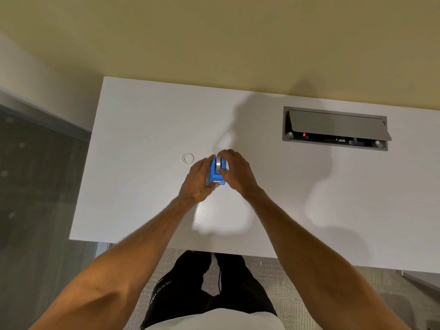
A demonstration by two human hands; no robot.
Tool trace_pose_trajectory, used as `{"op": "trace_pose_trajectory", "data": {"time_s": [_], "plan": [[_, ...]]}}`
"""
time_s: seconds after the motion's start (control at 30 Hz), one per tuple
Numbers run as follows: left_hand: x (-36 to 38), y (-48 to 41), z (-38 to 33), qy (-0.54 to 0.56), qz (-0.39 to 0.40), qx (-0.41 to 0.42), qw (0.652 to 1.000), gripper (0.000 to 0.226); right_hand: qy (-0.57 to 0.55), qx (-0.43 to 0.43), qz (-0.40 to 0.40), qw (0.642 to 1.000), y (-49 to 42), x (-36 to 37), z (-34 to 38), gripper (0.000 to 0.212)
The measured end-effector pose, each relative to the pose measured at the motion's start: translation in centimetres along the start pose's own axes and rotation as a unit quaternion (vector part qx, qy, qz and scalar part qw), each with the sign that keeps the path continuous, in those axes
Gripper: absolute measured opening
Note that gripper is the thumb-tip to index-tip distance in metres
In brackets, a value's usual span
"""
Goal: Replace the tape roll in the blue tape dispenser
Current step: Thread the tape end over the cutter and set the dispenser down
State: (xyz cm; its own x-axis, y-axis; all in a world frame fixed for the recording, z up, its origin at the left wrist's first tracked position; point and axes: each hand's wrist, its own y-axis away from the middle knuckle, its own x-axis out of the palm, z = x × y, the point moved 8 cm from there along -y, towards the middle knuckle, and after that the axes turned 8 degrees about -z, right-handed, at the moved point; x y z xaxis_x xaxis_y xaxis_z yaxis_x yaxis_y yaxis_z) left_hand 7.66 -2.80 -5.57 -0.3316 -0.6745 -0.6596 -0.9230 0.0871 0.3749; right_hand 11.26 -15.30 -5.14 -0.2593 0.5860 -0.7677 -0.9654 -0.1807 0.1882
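Near the middle of the white table stands the blue tape dispenser, with both of the person's hands around it. Its long axis runs near to far, roughly along the person's line of sight, with a slight lean to the left at the near end. The metal cutter end points toward the person, while the rounded end carrying the tape roll points to the far side. The roll sits edge-up in the dispenser's slot, showing as a pale grey band.

The left hand is closed against the dispenser's left side, fingers wrapped along the body and the thumb near the cutter end. The right hand curls over the right side, its fingertips pressing on the top by the roll; whether they pinch the roll itself or only the housing cannot be told. The two hands are close together, separated only by the dispenser.

Just left of the dispenser, apart from it, a small clear tape ring lies flat on the table. Far to the right, a recessed cable box is set into the tabletop with its grey lid tilted open.
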Motion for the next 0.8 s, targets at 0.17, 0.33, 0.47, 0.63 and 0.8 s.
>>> {"op": "trace_pose_trajectory", "data": {"time_s": [0.17,0.33,0.47,0.63,0.8], "plan": [[0.13,-0.01,0.29,0.005,0.006,-0.011,1.0,0.071,0.0,0.014,0.0,1.0,0.19,0.13,-0.42,0.047],[0.14,-0.07,0.43,0.0,0.007,-0.001,1.0,0.071,0.005,0.011,0.007,1.0,0.09,0.48,-0.49,0.048],[0.13,-0.18,0.48,-0.008,0.008,0.009,1.0,0.071,0.017,0.006,0.007,1.0,0.02,0.71,-0.34,0.053],[0.22,-0.22,0.66,-0.001,0.013,0.012,1.0,0.077,0.027,0.001,0.008,1.0,0.14,0.94,-0.37,0.055],[0.19,-0.2,0.7,0.014,0.012,0.018,1.0,0.079,0.036,-0.011,0.005,0.999,0.29,0.99,-0.2,0.057]]}}
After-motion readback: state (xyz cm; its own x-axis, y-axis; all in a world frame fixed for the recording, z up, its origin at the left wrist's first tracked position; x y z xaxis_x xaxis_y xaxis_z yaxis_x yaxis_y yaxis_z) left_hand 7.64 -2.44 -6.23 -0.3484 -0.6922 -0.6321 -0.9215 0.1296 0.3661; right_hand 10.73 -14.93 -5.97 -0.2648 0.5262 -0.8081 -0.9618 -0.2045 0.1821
